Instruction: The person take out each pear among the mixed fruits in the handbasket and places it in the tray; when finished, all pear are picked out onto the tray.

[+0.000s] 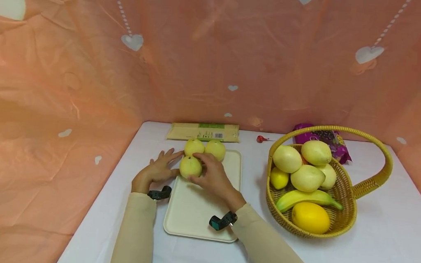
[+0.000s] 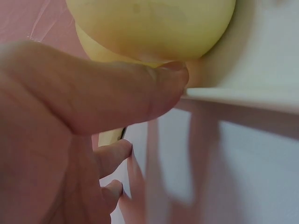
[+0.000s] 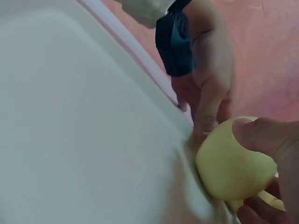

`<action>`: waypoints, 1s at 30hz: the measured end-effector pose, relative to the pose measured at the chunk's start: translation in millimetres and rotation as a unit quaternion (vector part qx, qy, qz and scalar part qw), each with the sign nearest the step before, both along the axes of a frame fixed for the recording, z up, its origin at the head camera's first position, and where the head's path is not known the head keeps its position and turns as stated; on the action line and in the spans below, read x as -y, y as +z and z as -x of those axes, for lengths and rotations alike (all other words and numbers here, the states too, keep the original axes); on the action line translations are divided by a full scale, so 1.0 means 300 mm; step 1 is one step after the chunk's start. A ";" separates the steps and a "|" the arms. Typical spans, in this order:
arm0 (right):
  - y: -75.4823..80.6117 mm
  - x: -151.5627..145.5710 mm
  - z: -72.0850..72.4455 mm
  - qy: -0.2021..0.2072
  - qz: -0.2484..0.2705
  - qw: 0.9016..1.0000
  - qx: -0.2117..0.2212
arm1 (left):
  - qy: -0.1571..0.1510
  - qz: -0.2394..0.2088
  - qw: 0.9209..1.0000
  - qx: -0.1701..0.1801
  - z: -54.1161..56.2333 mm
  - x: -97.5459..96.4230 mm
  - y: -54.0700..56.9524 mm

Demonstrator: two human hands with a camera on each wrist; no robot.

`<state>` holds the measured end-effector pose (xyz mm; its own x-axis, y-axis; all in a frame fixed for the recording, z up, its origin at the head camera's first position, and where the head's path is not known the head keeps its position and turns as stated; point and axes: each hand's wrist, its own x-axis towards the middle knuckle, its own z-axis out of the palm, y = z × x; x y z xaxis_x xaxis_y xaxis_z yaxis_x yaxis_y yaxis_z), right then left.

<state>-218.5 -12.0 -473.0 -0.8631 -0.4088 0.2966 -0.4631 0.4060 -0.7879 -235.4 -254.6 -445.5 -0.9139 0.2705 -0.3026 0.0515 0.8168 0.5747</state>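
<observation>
A round yellow-green fruit [image 1: 190,167] with a dark spot on top is at the left edge of the cream tray [image 1: 196,213]. My right hand [image 1: 214,177] grips it between thumb and fingers; the right wrist view shows the thumb on the fruit [image 3: 229,163]. Two similar fruits [image 1: 215,149] sit side by side just behind it, at the tray's far end. My left hand [image 1: 159,168] lies beside the tray's left edge with fingers spread and fairly straight. In the left wrist view its thumb [image 2: 140,88] reaches the tray rim, right under a fruit [image 2: 159,28].
On the right stands a wicker basket [image 1: 348,216] with a tall handle, holding a banana [image 1: 307,199], a yellow mango-like fruit [image 1: 311,218] and several pale fruits. Behind lie a beige packet [image 1: 203,131], a red wrapped lollipop [image 1: 262,139] and a purple bag [image 1: 342,152].
</observation>
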 end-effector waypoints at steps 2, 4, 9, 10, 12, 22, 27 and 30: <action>0.016 -0.013 -0.018 0.001 -0.001 1.000 -0.009 | 0.002 0.003 1.000 0.000 0.001 0.002 -0.001; 0.036 -0.033 -0.041 0.010 0.003 1.000 -0.013 | 0.004 0.003 1.000 0.001 0.002 0.003 -0.001; 0.106 -0.113 -0.111 0.060 0.031 0.998 0.002 | 0.013 -0.002 1.000 0.009 0.006 0.003 0.001; 0.123 -0.134 -0.127 0.071 0.037 0.997 0.007 | 0.015 -0.003 1.000 0.011 0.006 0.003 0.001; 0.157 -0.180 -0.157 0.090 0.044 0.995 0.010 | 0.016 -0.006 1.000 0.013 0.006 0.003 0.001; 0.255 -0.482 -0.293 0.132 0.068 0.988 0.035 | 0.013 -0.010 1.000 0.015 0.004 0.003 -0.008; 0.270 -0.652 -0.340 0.106 0.067 0.992 0.025 | 0.012 -0.005 1.000 0.015 0.008 -0.002 -0.007; 0.272 -0.746 -0.357 0.094 0.098 0.991 0.015 | 0.012 -0.002 1.000 0.016 0.008 -0.003 -0.001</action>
<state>-111.3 211.9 -391.5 -0.7873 -0.4995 0.3615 -0.4908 0.1526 -0.8578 -237.7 -253.7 -445.8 -0.9100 0.2501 -0.3307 0.0136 0.8151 0.5792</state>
